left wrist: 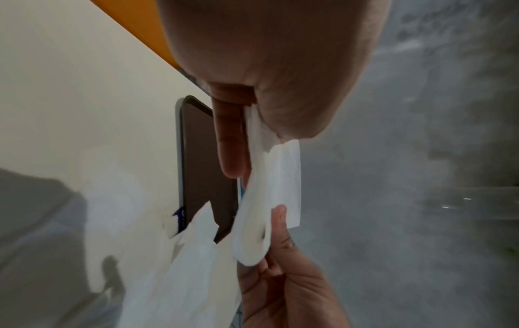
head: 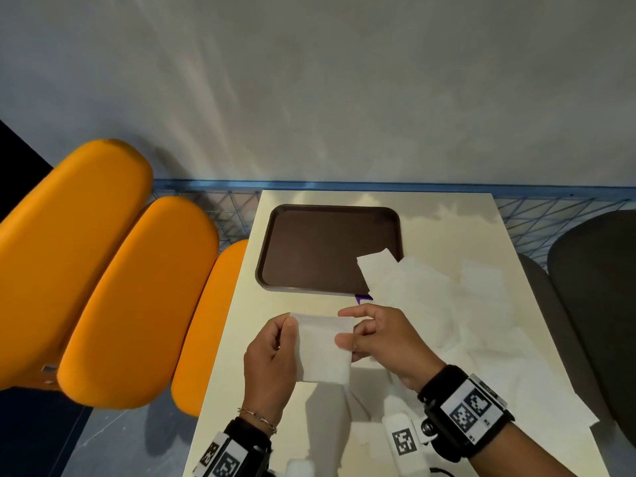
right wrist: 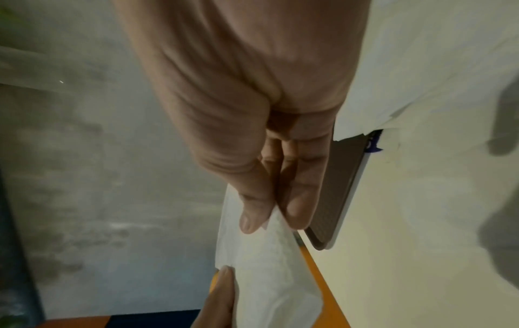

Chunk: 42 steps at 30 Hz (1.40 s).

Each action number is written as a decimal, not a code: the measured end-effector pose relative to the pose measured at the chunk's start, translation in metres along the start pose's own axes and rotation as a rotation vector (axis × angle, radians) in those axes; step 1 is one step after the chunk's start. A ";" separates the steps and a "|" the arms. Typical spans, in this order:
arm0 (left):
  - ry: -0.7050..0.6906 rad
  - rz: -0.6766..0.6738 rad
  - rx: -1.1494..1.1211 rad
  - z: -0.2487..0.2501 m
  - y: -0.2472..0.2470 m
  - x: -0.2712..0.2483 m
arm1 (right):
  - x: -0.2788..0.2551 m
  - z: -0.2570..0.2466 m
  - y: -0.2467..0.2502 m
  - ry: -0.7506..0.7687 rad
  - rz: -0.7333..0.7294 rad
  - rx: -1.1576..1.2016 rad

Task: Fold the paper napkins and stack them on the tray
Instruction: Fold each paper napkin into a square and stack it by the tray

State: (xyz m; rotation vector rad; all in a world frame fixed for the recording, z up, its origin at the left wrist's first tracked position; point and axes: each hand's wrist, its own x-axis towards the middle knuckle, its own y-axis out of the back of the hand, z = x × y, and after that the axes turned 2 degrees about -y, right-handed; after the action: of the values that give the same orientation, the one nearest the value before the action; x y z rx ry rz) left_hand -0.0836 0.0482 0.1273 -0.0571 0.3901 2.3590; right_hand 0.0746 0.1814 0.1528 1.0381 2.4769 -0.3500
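I hold a white paper napkin folded to a small rectangle above the near half of the table. My left hand pinches its left edge between thumb and fingers. My right hand pinches its right edge; the right wrist view shows thumb and forefinger closed on the napkin. In the left wrist view the napkin hangs doubled between both hands. The dark brown tray lies flat beyond the hands, with one napkin corner overlapping its right near edge.
A loose pile of unfolded white napkins covers the right side of the cream table. Orange seat cushions stand left of the table, a dark chair to the right. A blue wire rail runs behind.
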 end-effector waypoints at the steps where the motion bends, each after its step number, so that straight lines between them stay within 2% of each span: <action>1: 0.004 0.007 0.017 -0.006 0.002 0.003 | 0.006 0.006 -0.004 -0.022 -0.020 0.004; 4: 0.022 0.057 0.042 -0.026 0.008 0.016 | 0.022 0.024 -0.018 -0.092 -0.088 -0.011; 8: 0.075 0.081 0.046 -0.056 0.014 0.037 | 0.051 0.047 -0.034 -0.157 -0.049 -0.071; 12: 0.148 0.093 0.058 -0.084 0.015 0.066 | 0.082 0.064 -0.047 -0.228 -0.089 -0.097; 15: 0.187 0.109 0.070 -0.101 0.014 0.091 | 0.109 0.078 -0.053 -0.264 -0.035 -0.136; 19: 0.310 0.027 0.090 -0.119 0.013 0.123 | 0.154 0.093 -0.060 -0.275 0.046 -0.243; 23: 0.347 -0.090 0.205 -0.142 0.015 0.149 | 0.188 0.101 -0.068 -0.282 0.092 -0.356; 31: 0.392 -0.025 0.277 -0.157 0.008 0.182 | 0.202 0.106 -0.059 -0.308 0.110 -0.467; 35: 0.399 -0.008 0.329 -0.166 0.004 0.187 | 0.206 0.084 -0.023 -0.188 0.304 -0.526; 38: 0.387 0.020 0.417 -0.175 0.004 0.188 | 0.222 0.061 0.021 -0.072 0.590 -0.693; 40: 0.369 0.032 0.493 -0.180 0.004 0.187 | 0.238 0.051 0.054 -0.104 0.704 -0.956; 42: 0.371 0.036 0.533 -0.179 0.004 0.185 | 0.251 0.046 0.081 -0.202 0.717 -1.168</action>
State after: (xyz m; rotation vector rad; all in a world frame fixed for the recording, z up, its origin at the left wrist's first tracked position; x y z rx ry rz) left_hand -0.2341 0.1154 -0.0699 -0.2373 1.1923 2.1999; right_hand -0.0111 0.3734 -0.0133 1.1057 1.4839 1.0194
